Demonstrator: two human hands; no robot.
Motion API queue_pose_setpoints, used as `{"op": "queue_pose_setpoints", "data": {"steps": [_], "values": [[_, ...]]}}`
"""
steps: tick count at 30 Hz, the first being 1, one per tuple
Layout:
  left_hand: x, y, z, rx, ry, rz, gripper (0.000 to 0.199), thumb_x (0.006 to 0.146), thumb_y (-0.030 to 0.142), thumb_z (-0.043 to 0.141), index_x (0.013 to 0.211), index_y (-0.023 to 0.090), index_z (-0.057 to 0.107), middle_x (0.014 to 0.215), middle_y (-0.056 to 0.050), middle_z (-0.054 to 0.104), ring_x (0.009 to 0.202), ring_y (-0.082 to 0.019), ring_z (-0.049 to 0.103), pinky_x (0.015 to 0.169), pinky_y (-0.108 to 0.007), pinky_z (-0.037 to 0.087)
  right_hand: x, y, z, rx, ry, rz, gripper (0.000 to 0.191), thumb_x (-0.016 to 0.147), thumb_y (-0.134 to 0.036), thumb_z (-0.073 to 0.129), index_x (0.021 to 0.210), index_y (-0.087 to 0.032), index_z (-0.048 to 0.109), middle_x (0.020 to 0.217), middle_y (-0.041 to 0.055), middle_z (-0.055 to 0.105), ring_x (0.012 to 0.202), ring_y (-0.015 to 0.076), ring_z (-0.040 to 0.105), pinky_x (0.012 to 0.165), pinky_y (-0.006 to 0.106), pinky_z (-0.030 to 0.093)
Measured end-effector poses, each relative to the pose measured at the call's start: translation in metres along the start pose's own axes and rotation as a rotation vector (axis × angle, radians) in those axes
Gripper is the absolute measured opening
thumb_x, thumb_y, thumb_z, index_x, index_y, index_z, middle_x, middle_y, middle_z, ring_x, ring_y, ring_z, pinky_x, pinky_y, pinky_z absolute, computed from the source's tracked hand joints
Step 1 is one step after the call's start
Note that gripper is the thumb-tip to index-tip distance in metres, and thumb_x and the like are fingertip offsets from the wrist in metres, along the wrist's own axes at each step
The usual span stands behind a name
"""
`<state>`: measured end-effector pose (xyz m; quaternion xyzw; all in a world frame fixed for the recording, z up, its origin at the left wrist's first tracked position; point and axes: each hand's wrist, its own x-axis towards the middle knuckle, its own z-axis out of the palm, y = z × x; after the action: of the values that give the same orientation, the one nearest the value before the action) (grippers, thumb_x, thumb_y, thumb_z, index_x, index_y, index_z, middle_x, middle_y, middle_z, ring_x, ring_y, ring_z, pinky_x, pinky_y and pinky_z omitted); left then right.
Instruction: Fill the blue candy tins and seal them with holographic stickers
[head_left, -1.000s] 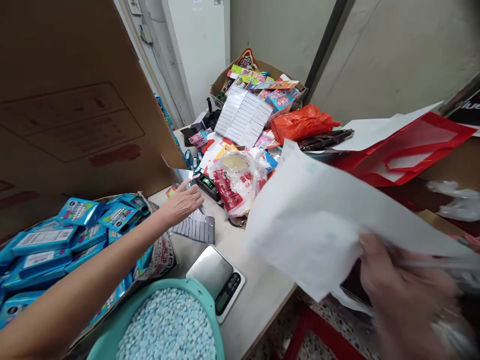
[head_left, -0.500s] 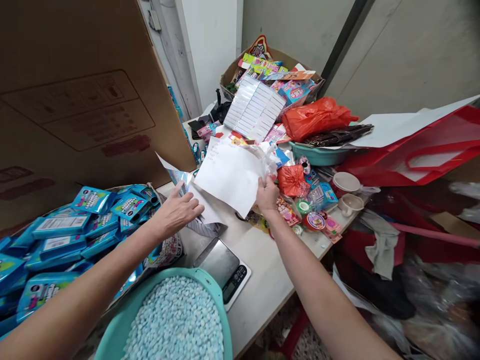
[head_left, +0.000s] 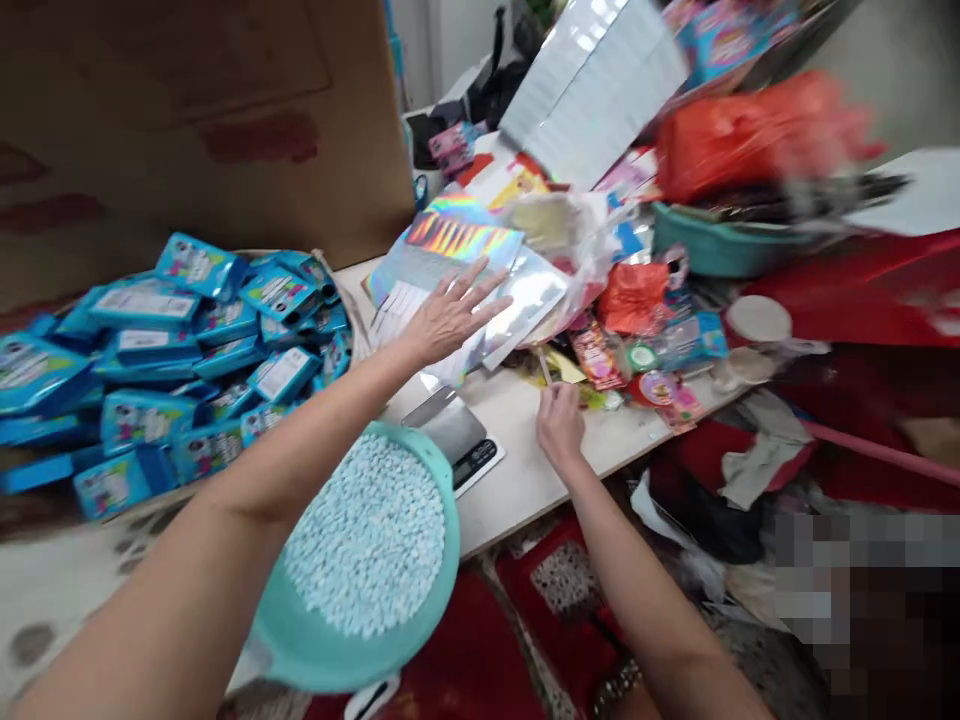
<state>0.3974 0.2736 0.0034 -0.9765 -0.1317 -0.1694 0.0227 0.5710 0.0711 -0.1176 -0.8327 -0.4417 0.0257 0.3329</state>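
Observation:
My left hand (head_left: 457,318) lies with fingers spread over a stack of shiny holographic sheets (head_left: 469,235) and papers. My right hand (head_left: 561,425) is closed at the table's right side, with a thin pale stick (head_left: 544,366) poking up from it; its exact kind is blurred. Between my hands and nearer to me is a kitchen scale (head_left: 457,430) with a metal top, partly covered by the sheets. In front of it, a teal basin (head_left: 448,560) holds many small pale blue candies (head_left: 367,545); my left forearm passes over its edge.
A box of blue packets (head_left: 150,410) stands at left before a large cardboard box (head_left: 225,140). Crumpled clear plastic (head_left: 570,245), small packages, a red bag (head_left: 750,135) and another teal basin (head_left: 727,245) crowd the table's far right. Two cups sit near the right edge.
The white paper in my right hand is gone from it, and that hand has come nearer to me. My left hand has moved onto the sheets, fingers spreading. The view has shifted.

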Motion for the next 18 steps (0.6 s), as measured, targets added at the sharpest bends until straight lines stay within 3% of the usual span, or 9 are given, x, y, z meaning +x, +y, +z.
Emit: {"op": "queue_pose_setpoints", "data": {"steps": [3, 6, 9, 11, 13, 15, 16, 18], "values": [[-0.083, 0.020, -0.035, -0.047, -0.010, -0.190, 0.037, 0.090, 0.022, 0.043, 0.127, 0.021, 0.046, 0.143, -0.011, 0.038, 0.137, -0.025, 0.025, 0.105, -0.047, 0.031, -0.024, 0.023, 0.018, -0.024, -0.160, -0.070, 0.017, 0.087, -0.033, 0.046, 0.080, -0.018, 0.053, 0.085, 0.0098, 0.050, 0.085, 0.0224, 0.043, 0.078, 0.037, 0.034], [-0.184, 0.060, -0.078, -0.034, 0.065, -0.483, 0.032, 0.089, 0.023, 0.047, 0.121, 0.022, 0.051, 0.126, -0.010, 0.054, 0.122, -0.021, 0.047, 0.101, -0.039, 0.040, -0.021, 0.025, 0.034, 0.020, -0.166, -0.069, 0.022, 0.084, -0.036, 0.051, 0.088, -0.016, 0.057, 0.090, 0.0146, 0.052, 0.089, 0.0251, 0.042, 0.082, 0.041, 0.032], [-0.278, 0.116, -0.106, 0.080, 0.114, -0.857, 0.036, 0.086, 0.026, 0.052, 0.121, 0.023, 0.051, 0.122, -0.011, 0.057, 0.124, -0.025, 0.046, 0.105, -0.044, 0.035, -0.025, 0.009, 0.023, -0.003, -0.104, -0.065, 0.038, 0.084, -0.043, 0.052, 0.107, -0.013, 0.057, 0.108, 0.0215, 0.052, 0.099, 0.0290, 0.041, 0.086, 0.045, 0.030], [-0.325, 0.152, -0.111, 0.158, 0.127, -1.175, 0.046, 0.083, 0.035, 0.054, 0.126, 0.018, 0.048, 0.130, -0.016, 0.050, 0.129, -0.030, 0.038, 0.108, -0.050, 0.028, -0.042, -0.010, 0.005, 0.015, -0.037, -0.038, 0.042, 0.086, -0.045, 0.048, 0.111, -0.013, 0.056, 0.115, 0.0213, 0.052, 0.103, 0.0291, 0.043, 0.088, 0.046, 0.031], [-0.356, 0.183, -0.107, 0.040, 0.070, -1.540, 0.066, 0.080, 0.048, 0.054, 0.133, 0.011, 0.040, 0.135, -0.021, 0.044, 0.129, -0.035, 0.037, 0.105, -0.054, 0.030, -0.068, -0.037, -0.013, 0.119, -0.037, 0.028, 0.042, 0.087, -0.047, 0.044, 0.109, -0.013, 0.057, 0.110, 0.0177, 0.055, 0.097, 0.0257, 0.049, 0.086, 0.041, 0.037], [-0.372, 0.205, -0.098, -0.250, 0.050, -1.874, 0.074, 0.078, 0.057, 0.049, 0.134, 0.009, 0.037, 0.126, -0.022, 0.051, 0.116, -0.037, 0.050, 0.094, -0.053, 0.041, -0.098, -0.069, -0.023, 0.274, -0.204, 0.126, 0.044, 0.087, -0.050, 0.042, 0.105, -0.014, 0.059, 0.100, 0.0128, 0.060, 0.085, 0.0217, 0.054, 0.078, 0.035, 0.042], [-0.376, 0.212, -0.092, -0.401, 0.071, -1.985, 0.073, 0.078, 0.059, 0.045, 0.132, 0.010, 0.038, 0.118, -0.020, 0.056, 0.107, -0.035, 0.056, 0.088, -0.052, 0.045, -0.111, -0.084, -0.025, 0.338, -0.333, 0.168, 0.045, 0.087, -0.052, 0.041, 0.105, -0.014, 0.059, 0.096, 0.0106, 0.062, 0.081, 0.0209, 0.055, 0.075, 0.034, 0.043], [-0.380, 0.220, -0.082, -0.599, 0.160, -2.075, 0.066, 0.079, 0.059, 0.043, 0.128, 0.014, 0.043, 0.108, -0.015, 0.062, 0.097, -0.032, 0.060, 0.083, -0.047, 0.048, -0.133, -0.109, -0.022, 0.428, -0.572, 0.225, 0.048, 0.085, -0.057, 0.040, 0.098, -0.016, 0.060, 0.087, 0.0069, 0.064, 0.076, 0.0207, 0.056, 0.071, 0.032, 0.044]]}}
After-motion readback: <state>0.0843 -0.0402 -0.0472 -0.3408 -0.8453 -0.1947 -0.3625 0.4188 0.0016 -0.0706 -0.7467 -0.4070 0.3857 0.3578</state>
